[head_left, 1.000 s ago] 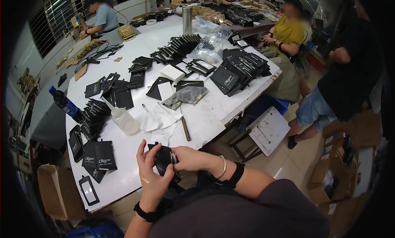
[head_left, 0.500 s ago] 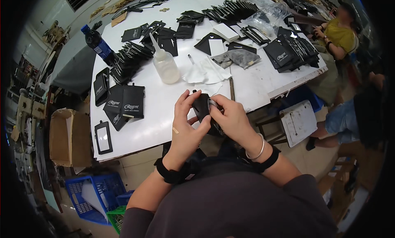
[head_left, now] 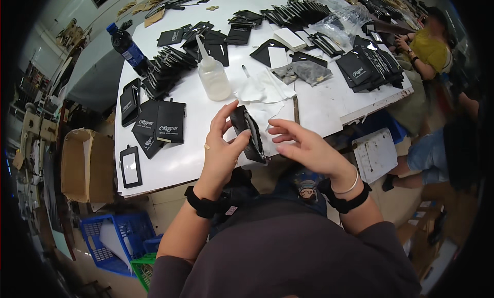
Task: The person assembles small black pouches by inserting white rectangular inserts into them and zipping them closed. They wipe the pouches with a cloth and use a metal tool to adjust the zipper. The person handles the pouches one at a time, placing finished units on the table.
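Observation:
A small black zip pouch (head_left: 249, 133) is held up over the table's front edge, its zipper side gaping open. My left hand (head_left: 221, 143) is closed round its left side, thumb pressed against the pouch by the zip. To the right of the pouch, apart from it, my right hand (head_left: 309, 147) hovers with fingers spread and nothing in them. Beyond the hands lies a crumpled white cloth (head_left: 265, 87). A translucent squeeze bottle (head_left: 213, 81) with a long pointed nozzle stands upright behind my left hand.
Flat black pouches (head_left: 171, 124) and a black card holder (head_left: 130, 167) lie at left. A dark bottle with blue cap (head_left: 126, 50) stands by stacked pouches. More piles (head_left: 368, 66) lie right, beside a grey-filled plastic bag (head_left: 303, 72). A stool (head_left: 374, 153) and seated people are at right.
My right hand has come off the pouch and moved right, its fingers opening. The pouch, still in my left hand, has tilted so its open zipper shows.

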Demonstrator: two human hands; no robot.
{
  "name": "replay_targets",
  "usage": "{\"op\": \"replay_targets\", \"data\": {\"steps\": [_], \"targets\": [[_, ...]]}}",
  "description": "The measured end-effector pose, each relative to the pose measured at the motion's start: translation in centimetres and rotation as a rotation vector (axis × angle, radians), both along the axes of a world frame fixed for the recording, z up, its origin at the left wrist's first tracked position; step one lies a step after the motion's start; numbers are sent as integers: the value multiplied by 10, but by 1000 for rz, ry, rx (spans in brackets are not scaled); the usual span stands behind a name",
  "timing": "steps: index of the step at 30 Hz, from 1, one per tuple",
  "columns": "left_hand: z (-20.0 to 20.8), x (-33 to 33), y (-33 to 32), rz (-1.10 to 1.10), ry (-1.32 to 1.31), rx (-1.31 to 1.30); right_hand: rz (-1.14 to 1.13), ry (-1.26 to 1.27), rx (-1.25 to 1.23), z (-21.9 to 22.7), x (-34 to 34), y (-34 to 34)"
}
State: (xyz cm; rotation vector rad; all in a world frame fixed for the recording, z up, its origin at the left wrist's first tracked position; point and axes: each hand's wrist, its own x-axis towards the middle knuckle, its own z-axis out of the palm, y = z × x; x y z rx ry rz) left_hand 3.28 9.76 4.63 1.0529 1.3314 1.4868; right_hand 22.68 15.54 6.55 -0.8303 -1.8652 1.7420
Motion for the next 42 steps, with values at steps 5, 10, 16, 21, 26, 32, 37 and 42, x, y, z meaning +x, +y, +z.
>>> {"op": "replay_targets", "data": {"steps": [5, 10, 16, 21, 26, 32, 37, 42], "targets": [[9, 13, 1, 131, -248, -16, -25, -220, 257, -1, -22, -21], [-4, -8, -17, -311, -795, -285, 42, 37, -94, 7, -20, -18], [-4, -9, -29, -269, -742, -334, -11, -146, -57, 27, 5, -8], [-1, -12, -37, -354, -714, -378, -28, -171, 496, 29, -4, -22], [12, 1, -52, -409, -705, -330, -163, -137, 639, 27, -9, -22], [7, -12, -55, -390, -762, -285, -194, -23, 671, 26, -30, -32], [17, -14, -61, -337, -212, -167, -165, -30, 940, 33, -43, -49], [13, -16, -69, -219, 167, -231, 7, -61, 1076, 37, -61, -49]]}}
